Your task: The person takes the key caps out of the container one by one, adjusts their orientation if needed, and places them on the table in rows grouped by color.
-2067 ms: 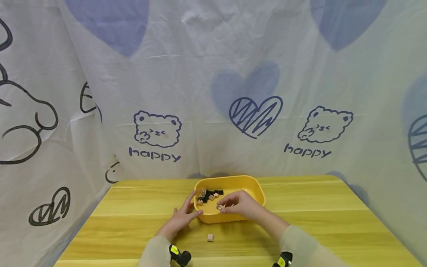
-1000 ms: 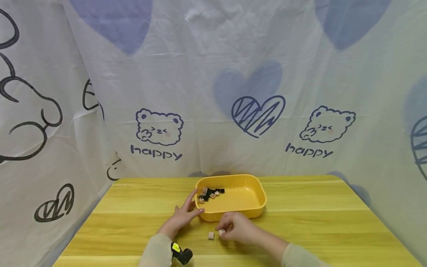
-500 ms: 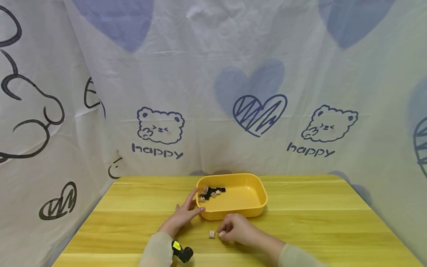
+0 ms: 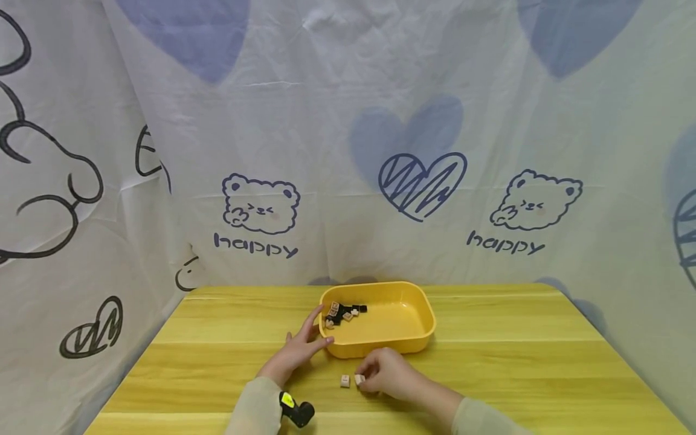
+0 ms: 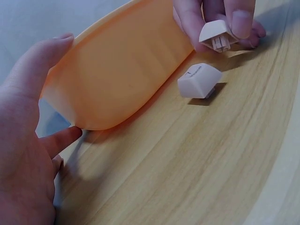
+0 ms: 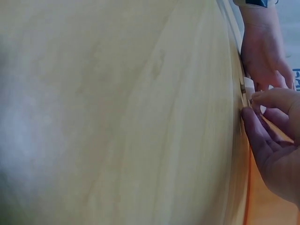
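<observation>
The left hand (image 4: 296,353) is spread wide at the left end of the yellow tub (image 4: 375,349), in the lower middle of the frame. Its thumb is on the front rim and a finger is at the left rim, so it seems to keep the tub steady. The right hand (image 4: 388,373), just below the tub in the head view, has bent fingers and pinches 1 small white key (image 5: 218,29). In the left wrist view this key is at the upper right, tipped so its underside shows. I cannot tell if it touches the tabletop (image 4: 489,338). The loose key (image 5: 200,82) sits near it but apart, print side up. Black and pale keys (image 4: 339,315) lie in a heap at the left end inside the tub. The step now looks like putting key number 2 down beside the loose key. The next move calls for lining them up and letting go gently.
</observation>
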`<state>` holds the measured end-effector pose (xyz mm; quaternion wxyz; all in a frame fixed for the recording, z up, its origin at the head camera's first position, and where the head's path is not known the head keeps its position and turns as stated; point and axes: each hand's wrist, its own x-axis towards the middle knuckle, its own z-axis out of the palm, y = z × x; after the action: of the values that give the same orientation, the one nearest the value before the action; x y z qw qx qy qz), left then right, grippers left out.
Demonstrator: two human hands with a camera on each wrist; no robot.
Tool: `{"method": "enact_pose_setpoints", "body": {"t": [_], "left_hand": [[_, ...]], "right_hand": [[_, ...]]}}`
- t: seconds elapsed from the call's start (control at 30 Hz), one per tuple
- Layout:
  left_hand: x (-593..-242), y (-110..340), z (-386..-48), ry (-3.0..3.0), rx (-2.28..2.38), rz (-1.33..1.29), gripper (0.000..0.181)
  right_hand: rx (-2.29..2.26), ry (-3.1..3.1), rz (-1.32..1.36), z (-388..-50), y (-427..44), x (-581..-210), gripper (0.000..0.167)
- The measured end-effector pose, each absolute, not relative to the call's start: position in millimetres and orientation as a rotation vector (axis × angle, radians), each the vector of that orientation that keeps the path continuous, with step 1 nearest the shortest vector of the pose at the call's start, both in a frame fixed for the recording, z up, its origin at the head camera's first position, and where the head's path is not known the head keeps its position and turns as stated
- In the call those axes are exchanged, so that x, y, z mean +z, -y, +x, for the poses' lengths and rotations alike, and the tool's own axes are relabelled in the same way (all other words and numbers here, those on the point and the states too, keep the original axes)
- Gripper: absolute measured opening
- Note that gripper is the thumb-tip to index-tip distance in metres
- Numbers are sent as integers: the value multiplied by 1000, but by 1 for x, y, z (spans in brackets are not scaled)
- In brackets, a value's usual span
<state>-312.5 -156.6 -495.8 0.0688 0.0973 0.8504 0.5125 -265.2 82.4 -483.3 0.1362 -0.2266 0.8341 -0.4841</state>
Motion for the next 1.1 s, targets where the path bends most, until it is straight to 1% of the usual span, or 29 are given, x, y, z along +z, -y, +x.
{"method": "enact_pose_setpoints", "body": {"t": [0.2, 0.57, 1.1], "left_hand": [[-495, 156, -312, -2545, 1556, 283, 79], [-493, 156, -309, -2524, 1577, 255, 79], [-493, 156, -309, -2521, 1583, 259, 80]], "right_hand": [[-1366, -2446, -604, -265, -79, -483, 13], [-1281, -2570, -615, -264, -73, -487, 13], [-1250, -2566, -608, -263, -73, -482, 12]]}}
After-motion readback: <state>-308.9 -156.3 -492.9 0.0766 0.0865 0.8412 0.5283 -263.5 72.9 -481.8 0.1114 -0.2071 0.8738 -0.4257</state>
